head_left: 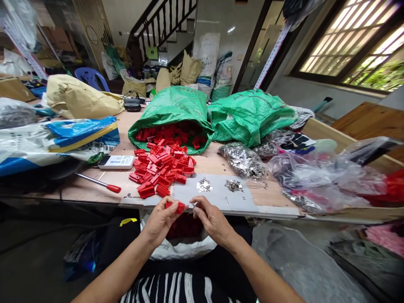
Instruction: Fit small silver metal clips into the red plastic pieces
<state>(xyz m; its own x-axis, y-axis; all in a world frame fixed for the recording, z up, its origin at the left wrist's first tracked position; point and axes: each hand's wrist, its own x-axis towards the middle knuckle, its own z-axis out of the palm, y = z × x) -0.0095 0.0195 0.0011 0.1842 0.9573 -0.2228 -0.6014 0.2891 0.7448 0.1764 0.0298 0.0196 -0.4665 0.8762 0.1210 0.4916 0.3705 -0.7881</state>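
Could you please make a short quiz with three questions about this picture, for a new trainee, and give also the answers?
1. What does the left hand hold?
2. Which colour is the open sack directly behind the pile of red plastic parts?
A) blue
B) green
C) white
3. True or false: two small heaps of metal pieces lie on the gray sheet.

Key:
1. A red plastic part.
2. B, green.
3. True; they lie side by side, apart from each other.
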